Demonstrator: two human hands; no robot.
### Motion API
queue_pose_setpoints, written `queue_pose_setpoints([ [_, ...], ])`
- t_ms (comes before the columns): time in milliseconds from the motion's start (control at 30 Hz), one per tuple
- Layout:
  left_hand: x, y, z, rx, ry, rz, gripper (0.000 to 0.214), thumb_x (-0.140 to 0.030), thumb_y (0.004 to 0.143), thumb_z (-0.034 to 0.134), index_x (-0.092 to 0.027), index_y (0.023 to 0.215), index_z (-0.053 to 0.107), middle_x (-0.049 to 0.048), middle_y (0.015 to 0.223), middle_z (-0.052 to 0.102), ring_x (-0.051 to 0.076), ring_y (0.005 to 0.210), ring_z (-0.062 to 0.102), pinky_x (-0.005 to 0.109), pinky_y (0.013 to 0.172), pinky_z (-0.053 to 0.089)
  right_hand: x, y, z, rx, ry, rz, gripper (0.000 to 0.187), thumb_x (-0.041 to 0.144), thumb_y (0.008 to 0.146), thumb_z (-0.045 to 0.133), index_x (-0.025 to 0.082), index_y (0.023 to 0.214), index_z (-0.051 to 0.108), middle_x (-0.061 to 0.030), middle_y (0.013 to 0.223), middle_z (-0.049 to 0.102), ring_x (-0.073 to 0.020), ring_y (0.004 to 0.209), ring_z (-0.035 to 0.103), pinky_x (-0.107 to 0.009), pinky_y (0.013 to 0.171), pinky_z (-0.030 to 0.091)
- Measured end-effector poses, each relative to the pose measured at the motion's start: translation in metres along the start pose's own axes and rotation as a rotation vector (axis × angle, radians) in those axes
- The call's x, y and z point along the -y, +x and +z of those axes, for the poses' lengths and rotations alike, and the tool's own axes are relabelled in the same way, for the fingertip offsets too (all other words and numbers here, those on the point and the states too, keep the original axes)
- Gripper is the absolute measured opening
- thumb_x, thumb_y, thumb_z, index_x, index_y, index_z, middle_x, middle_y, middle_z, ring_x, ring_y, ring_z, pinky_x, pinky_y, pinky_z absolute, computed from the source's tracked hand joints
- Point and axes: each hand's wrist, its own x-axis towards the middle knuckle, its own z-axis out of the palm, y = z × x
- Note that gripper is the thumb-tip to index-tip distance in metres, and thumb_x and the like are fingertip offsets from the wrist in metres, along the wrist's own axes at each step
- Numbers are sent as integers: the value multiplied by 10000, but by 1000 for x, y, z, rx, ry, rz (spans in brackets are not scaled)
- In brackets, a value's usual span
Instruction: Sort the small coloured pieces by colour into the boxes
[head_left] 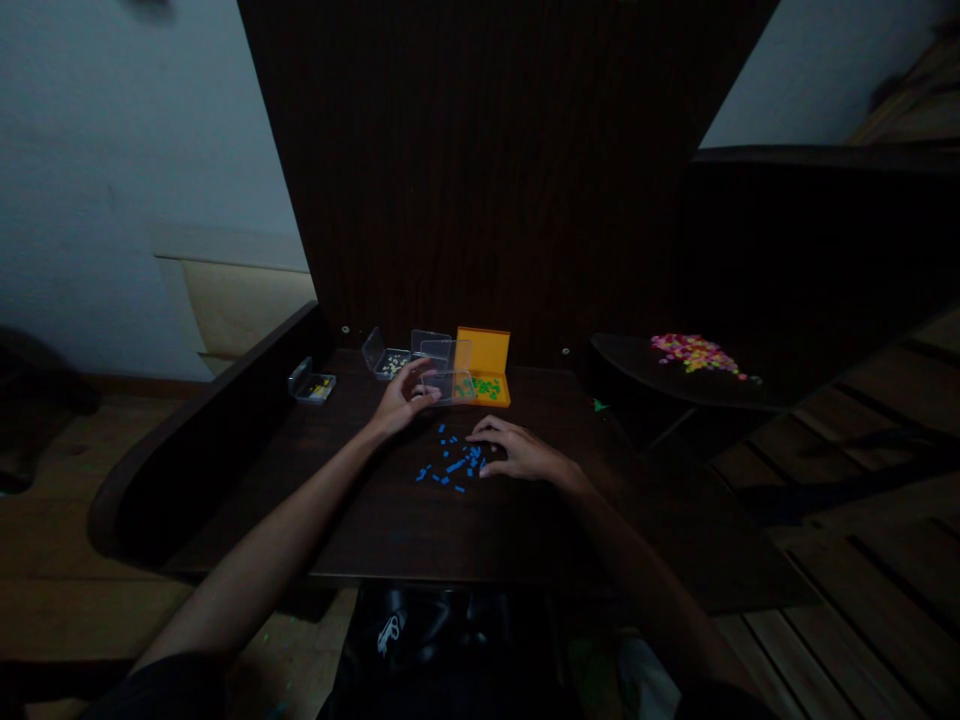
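My left hand [406, 400] is closed on the edge of a clear plastic box [448, 388] with its lid raised, held above the dark wooden surface. Blue small pieces [456, 466] lie scattered in front of me. At their right side is my right hand [521, 452], fingers curved and thumb apart, its tips at the pieces; whether a piece is between them I cannot make out. Behind the clear box stands an orange box [484, 350] with its lid up and green pieces [487, 388] inside.
Another clear box [377, 358] with pale pieces stands at the back left. Farther left is a small clear box [311, 385] with yellow pieces. Pink and yellow pieces [694, 355] are heaped on a raised shelf at right. A dark armrest-like side [217, 430] bounds the left.
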Motion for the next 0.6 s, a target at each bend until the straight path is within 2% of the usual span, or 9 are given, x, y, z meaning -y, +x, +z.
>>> queue_pose_setpoints([
  [100,1,0,0,0,6,-8,722,-263,644,800,-198,1278,461,142,1301,541,144,874,651,352,857,532,0,0,-1,23,-43,4,592,330,748,755,217,1300,572,-93,1244,520,-228,1147,522,-367,1003,431],
  [167,1,0,0,-1,-1,-19,731,-259,635,805,-200,1276,460,141,1300,544,147,874,653,352,854,535,2,1,-1,39,-59,3,552,311,764,743,198,1282,592,-104,1237,522,-233,1179,504,-369,1031,407],
  [467,4,-1,1,13,-5,-28,720,-263,637,804,-200,1266,459,141,1294,543,148,871,655,355,852,535,2,1,-1,15,-10,-19,288,286,770,741,187,1038,706,-67,1038,627,-190,976,599,-305,879,473],
  [600,3,-2,2,14,16,-32,699,-259,641,800,-205,1257,474,131,1279,557,157,878,657,362,853,538,1,0,-1,5,10,-2,308,267,784,728,184,1078,692,-59,972,628,-172,882,602,-276,790,483],
])
